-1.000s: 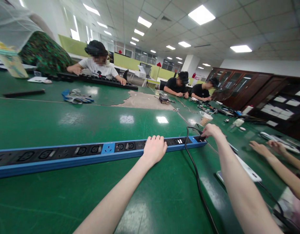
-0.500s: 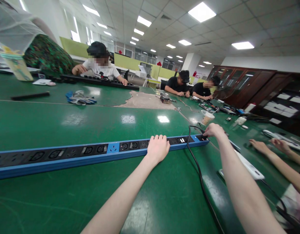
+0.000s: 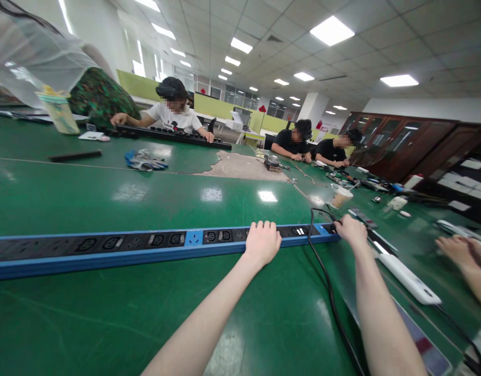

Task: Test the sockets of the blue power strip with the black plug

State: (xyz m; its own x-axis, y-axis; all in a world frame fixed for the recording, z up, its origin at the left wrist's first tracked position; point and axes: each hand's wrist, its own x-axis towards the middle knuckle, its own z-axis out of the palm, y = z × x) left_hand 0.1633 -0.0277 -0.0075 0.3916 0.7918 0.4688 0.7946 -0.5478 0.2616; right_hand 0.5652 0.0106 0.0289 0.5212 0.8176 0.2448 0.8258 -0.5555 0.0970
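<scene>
A worker's left hand (image 3: 263, 243) steadies a long blue power distribution strip (image 3: 194, 238) while the right hand (image 3: 352, 230) works at its far right end. The strip lies flat across the near side of a green tabletop (image 3: 178, 209). The left fingers are together, bent over its top; the thumb is hidden. The right fingers are drawn together, apparently around the plug of a black power cord (image 3: 327, 277), though the hand covers most of it and how firmly it is held cannot be told.

In the past second the view has swung leftward and the right hand has dipped slightly at the strip's end, while the left has kept its place on the strip. The plug and the end socket appear to remain the focus of the work.

To the right lie a white power strip (image 3: 410, 279) and a dark, phone-like slab (image 3: 428, 344); a co-worker's hands (image 3: 455, 250) rest near the table's right side, farther back than before. Work gloves (image 3: 144, 160) lie beyond the blue strip, near a torn patch (image 3: 246, 166) in the green covering. Across the table, a person in a white T-shirt (image 3: 176, 122) handles a long black strip (image 3: 173, 136), below lime partitions (image 3: 213, 107) and ceiling lights (image 3: 332, 30).
</scene>
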